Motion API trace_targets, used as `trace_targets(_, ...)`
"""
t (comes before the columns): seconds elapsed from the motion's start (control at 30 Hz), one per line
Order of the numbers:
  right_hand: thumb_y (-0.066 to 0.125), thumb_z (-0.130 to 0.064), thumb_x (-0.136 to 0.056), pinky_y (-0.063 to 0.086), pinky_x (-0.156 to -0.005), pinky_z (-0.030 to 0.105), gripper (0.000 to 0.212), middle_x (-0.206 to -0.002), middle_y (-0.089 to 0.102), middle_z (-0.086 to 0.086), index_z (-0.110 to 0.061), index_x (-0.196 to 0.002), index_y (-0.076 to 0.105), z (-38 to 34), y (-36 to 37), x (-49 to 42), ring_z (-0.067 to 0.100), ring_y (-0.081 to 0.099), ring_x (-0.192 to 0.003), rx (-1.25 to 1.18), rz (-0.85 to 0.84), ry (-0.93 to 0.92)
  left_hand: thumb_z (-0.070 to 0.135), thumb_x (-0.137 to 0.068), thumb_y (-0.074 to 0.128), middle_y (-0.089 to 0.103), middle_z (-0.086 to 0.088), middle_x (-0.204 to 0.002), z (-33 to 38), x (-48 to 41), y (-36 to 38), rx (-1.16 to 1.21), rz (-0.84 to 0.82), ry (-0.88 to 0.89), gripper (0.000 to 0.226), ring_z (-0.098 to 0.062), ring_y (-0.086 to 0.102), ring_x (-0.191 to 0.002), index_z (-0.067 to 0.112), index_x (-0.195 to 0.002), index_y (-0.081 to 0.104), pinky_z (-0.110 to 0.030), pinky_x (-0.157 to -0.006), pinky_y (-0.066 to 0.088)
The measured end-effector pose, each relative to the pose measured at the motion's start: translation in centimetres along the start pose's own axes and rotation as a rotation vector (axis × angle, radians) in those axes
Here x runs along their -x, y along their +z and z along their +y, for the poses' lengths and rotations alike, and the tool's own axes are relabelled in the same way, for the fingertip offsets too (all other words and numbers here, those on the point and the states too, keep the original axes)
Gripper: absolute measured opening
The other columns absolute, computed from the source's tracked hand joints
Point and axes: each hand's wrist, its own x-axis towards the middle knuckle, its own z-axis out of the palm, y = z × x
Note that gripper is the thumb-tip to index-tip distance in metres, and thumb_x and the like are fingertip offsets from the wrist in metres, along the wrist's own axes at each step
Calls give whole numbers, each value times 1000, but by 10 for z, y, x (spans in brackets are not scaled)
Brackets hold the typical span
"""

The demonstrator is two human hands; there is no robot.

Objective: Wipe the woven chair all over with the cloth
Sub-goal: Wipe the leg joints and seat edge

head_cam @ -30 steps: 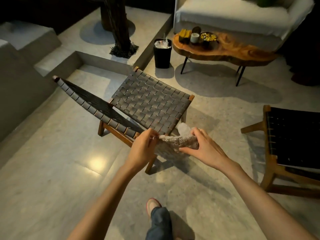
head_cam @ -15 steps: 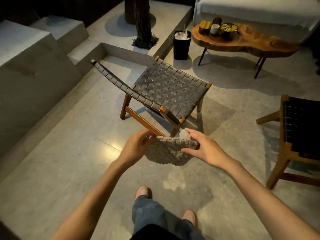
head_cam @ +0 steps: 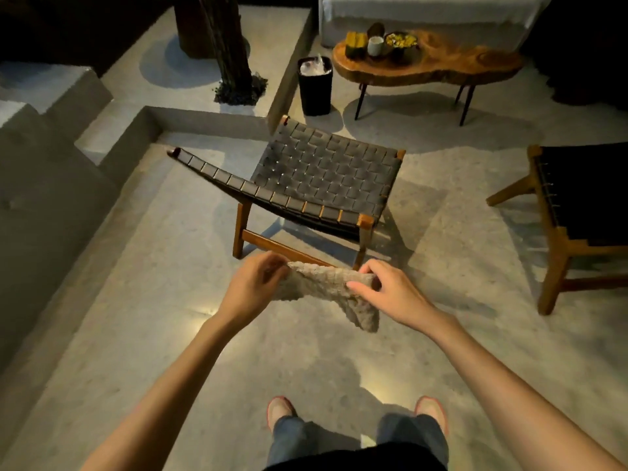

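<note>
A low woven chair point(head_cam: 323, 168) with dark leather straps and a wooden frame stands on the floor ahead of me, its backrest leaning off to the left. A fuzzy beige cloth point(head_cam: 326, 283) is stretched between both hands in the air, in front of the chair's near legs and apart from the chair. My left hand point(head_cam: 253, 288) pinches the cloth's left end. My right hand point(head_cam: 387, 290) pinches its right end, and a corner of the cloth hangs down below that hand.
A second woven chair point(head_cam: 584, 212) stands at the right. Behind are a black bin point(head_cam: 315, 86), a wooden side table point(head_cam: 441, 66) with cups and bowls, a white sofa point(head_cam: 424, 11) and a tree trunk point(head_cam: 224, 45). Concrete steps point(head_cam: 51, 158) rise at the left. My feet point(head_cam: 353, 411) stand on the floor below.
I have stepped back from the chair, so it lies farther from my hands. The cloth has been pulled out into a wider strip between both hands, with a corner now hanging.
</note>
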Motion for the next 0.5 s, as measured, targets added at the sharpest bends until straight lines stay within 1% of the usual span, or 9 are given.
trace_targets(0.07,62,-35,-89,37,-65,18,10,-88,51,-14,-27,-91,56,-11,13,-3,7,53,-82,3,77,28,22,-90,61,58,9,-98,-17,-12,-14,-10,-26,33,9,0,53,-87,22,-98,65,-14,-72,49)
trace_targets(0.1,63,-27,-89,37,-68,18,7,-89,50,-13,-24,-93,58,-15,18,-3,8,52,-84,4,112,49,25,-89,62,56,7,-102,-24,-18,-16,-46,-23,41,11,-3,50,-90,22,-98,67,-18,-75,47)
trace_targets(0.17,64,-20,-88,36,-71,18,7,-91,48,-8,-19,-95,62,-21,26,-5,10,51,-85,28,173,102,30,-86,67,50,4,-102,-35,-28,-14,-144,14,51,11,-12,40,-97,25,-95,69,-25,-79,40)
trace_targets(0.2,65,-19,-88,35,-71,16,9,-94,47,-7,-17,-97,63,-23,29,-6,9,50,-84,38,201,136,31,-85,68,48,4,-101,-39,-33,-12,-169,33,48,10,-14,37,-98,27,-94,69,-25,-79,38)
trace_targets(0.27,67,-20,-87,37,-71,14,12,-101,41,-3,-16,-98,64,-25,34,-10,8,49,-81,40,282,224,31,-86,67,52,4,-99,-48,-45,-5,-150,26,50,11,-13,41,-95,27,-96,70,-23,-75,38)
trace_targets(0.33,70,-18,-85,41,-76,17,13,-104,36,0,-15,-97,65,-24,39,-14,12,48,-85,60,383,295,29,-88,64,62,7,-98,-54,-55,6,-67,-33,71,12,-7,53,-89,25,-98,70,-17,-73,45)
trace_targets(0.37,71,-17,-83,42,-79,19,13,-104,33,1,-15,-95,66,-22,41,-18,13,46,-89,82,430,302,28,-89,63,64,10,-95,-56,-61,11,-18,-61,61,10,-3,57,-83,27,-98,68,-12,-68,47)
trace_targets(0.43,73,-13,-81,39,-81,18,13,-104,31,1,-14,-93,67,-16,46,-28,11,40,-93,109,498,300,29,-91,60,61,17,-85,-60,-72,22,50,-98,26,5,4,56,-71,33,-94,62,-4,-56,44)
trace_targets(0.5,72,-13,-82,39,-78,18,13,-106,29,0,-17,-94,69,-6,50,-40,7,33,-94,122,518,342,30,-92,59,55,20,-76,-68,-86,33,65,-123,-4,5,3,55,-65,35,-93,58,-3,-52,40)
